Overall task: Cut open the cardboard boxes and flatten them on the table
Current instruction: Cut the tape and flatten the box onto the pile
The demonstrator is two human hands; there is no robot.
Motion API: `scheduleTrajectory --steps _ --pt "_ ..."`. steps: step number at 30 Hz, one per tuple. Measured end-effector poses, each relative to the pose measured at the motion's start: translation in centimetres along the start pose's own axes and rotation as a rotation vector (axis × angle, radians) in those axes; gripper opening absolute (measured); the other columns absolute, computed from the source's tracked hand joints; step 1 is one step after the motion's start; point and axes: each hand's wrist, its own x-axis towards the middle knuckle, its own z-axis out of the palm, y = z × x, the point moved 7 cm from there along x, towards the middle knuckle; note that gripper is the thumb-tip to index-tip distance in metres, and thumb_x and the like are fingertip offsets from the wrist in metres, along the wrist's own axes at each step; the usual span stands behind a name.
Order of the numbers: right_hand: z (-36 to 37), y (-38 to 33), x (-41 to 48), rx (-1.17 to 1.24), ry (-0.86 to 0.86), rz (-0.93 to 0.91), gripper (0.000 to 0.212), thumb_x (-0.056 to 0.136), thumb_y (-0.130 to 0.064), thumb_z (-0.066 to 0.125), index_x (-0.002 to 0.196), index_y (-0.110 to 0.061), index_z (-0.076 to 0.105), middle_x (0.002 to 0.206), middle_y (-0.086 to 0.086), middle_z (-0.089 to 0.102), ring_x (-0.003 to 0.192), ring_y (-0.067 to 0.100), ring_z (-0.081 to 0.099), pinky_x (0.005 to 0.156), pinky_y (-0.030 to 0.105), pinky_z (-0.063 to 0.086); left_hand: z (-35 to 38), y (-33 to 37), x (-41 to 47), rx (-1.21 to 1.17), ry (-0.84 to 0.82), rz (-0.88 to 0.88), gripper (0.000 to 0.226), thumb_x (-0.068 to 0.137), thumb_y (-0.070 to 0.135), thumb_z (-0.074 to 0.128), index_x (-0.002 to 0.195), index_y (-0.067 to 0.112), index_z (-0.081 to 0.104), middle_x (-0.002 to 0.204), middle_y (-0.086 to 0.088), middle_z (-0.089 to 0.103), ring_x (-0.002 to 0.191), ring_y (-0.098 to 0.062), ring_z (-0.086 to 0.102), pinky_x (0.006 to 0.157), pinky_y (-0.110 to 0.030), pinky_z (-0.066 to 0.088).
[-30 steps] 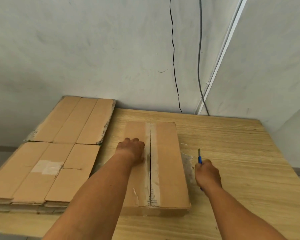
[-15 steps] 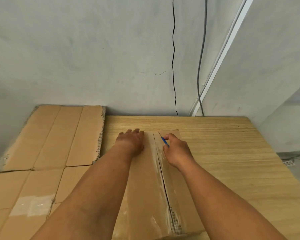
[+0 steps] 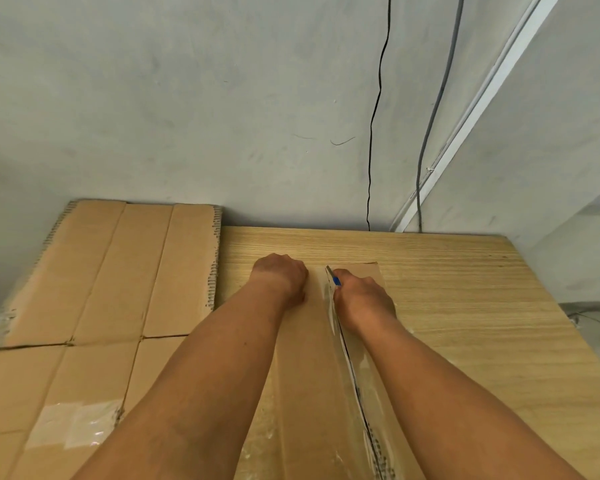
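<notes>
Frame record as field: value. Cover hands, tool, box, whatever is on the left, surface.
left hand: presses on the box top, left of the seam; fingers out of sight
right hand: grips the knife
knife: blue handle, blade at the seam's far end
box: lies on the table; dark gap along the taped seam
flattened cardboard: lies left of the box
table: light wood, against the wall
</notes>
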Motion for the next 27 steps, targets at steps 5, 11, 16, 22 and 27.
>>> scheduleTrajectory --steps 5,11,16,22,27 --pt "0.0 -0.4 0.2 -0.005 -0.017 0.004 0.044 0.102 -0.026 0.03 0.142 -0.04 0.042 0.125 0.01 0.058 0.11 0.034 0.058 0.091 0.043 0.052 0.2 -0.1 0.4 0.003 0.019 0.003 0.049 0.098 0.042 0.052 0.143 0.024 0.05 0.131 -0.005 0.06 0.117 -0.028 0.058 0.083 -0.035 0.046" --pt "-0.1 -0.7 0.3 -0.03 -0.031 0.002 0.044 0.102 -0.026 0.032 0.141 -0.039 0.045 0.127 0.01 0.058 0.112 0.035 0.058 0.093 0.043 0.051 0.8 -0.3 1.2 0.01 0.026 0.005 0.045 0.1 0.037 0.047 0.143 0.025 0.051 0.133 -0.003 0.061 0.117 -0.029 0.058 0.087 -0.037 0.048" --pt "-0.4 -0.9 0.3 -0.077 -0.046 0.007 0.046 0.102 -0.022 0.033 0.142 -0.04 0.046 0.13 0.009 0.055 0.116 0.035 0.056 0.094 0.041 0.051 0.8 -0.3 1.4 0.012 0.038 -0.001 0.043 0.101 0.038 0.046 0.141 0.024 0.052 0.132 -0.004 0.061 0.118 -0.029 0.058 0.082 -0.036 0.045" --pt "-0.6 -1.1 0.0 -0.138 -0.034 -0.008 0.046 0.102 -0.02 0.037 0.144 -0.037 0.047 0.131 0.009 0.056 0.116 0.033 0.057 0.092 0.039 0.051 0.7 -0.2 1.2 0.006 0.05 -0.022 0.04 0.101 0.034 0.044 0.138 0.023 0.054 0.128 -0.005 0.062 0.115 -0.029 0.058 0.082 -0.035 0.045" --pt "-0.8 -1.1 -0.6 -0.164 -0.05 -0.013 0.046 0.101 -0.018 0.038 0.142 -0.035 0.049 0.133 0.009 0.055 0.118 0.033 0.057 0.094 0.041 0.051 0.6 0.0 0.9 0.015 0.049 -0.04 0.039 0.101 0.033 0.045 0.137 0.023 0.055 0.127 -0.005 0.062 0.114 -0.028 0.059 0.082 -0.036 0.046"
